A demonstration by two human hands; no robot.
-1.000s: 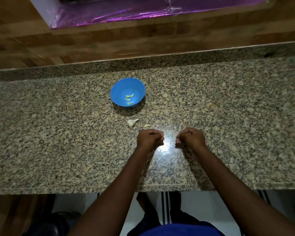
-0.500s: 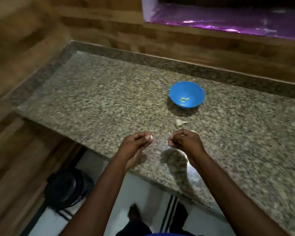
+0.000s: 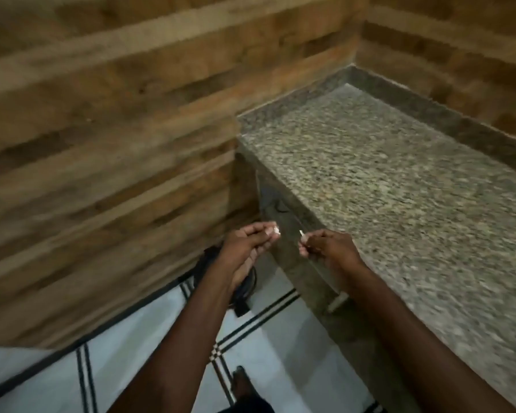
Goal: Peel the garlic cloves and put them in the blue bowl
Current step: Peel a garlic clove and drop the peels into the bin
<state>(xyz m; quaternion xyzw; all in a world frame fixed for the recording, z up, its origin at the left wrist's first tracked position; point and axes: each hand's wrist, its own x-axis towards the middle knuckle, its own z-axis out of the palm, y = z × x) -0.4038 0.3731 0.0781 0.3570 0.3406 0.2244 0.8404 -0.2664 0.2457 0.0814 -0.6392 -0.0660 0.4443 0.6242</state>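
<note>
The frame was motion-blurred. Both hands were raised at lower centre of the frame, beside the front left corner of the granite counter [image 3: 385, 186], which occupied the right half of the picture.

Left hand [image 3: 245, 251]: located left of centre, off the counter edge and above the floor. Its fingers were curled together, and the fingertips [image 3: 270, 232] pinched a small white fragment [image 3: 276, 231]. The fragment was probably garlic or a piece of its skin; the blur did not allow the two to be told apart.

Right hand [image 3: 328, 248]: located right of centre, over the counter's front edge. Its fingers were curled, and a thin pale sliver [image 3: 301, 233] projected from the pinch toward the left hand. The two hands were close to each other but not touching; a narrow gap separated the white fragment from the sliver.

Surroundings: a wood-panelled wall [image 3: 102, 129] filled the left and upper parts of the frame and continued behind the counter at upper right. A pale tiled floor [image 3: 149, 362] with dark stripe lines ran across the lower left. A dark round object [image 3: 245, 286] stood on the floor beneath the left hand, partly hidden by that hand and wrist. A foot [image 3: 243, 383] was visible at bottom centre.

The blue bowl was outside the frame.
</note>
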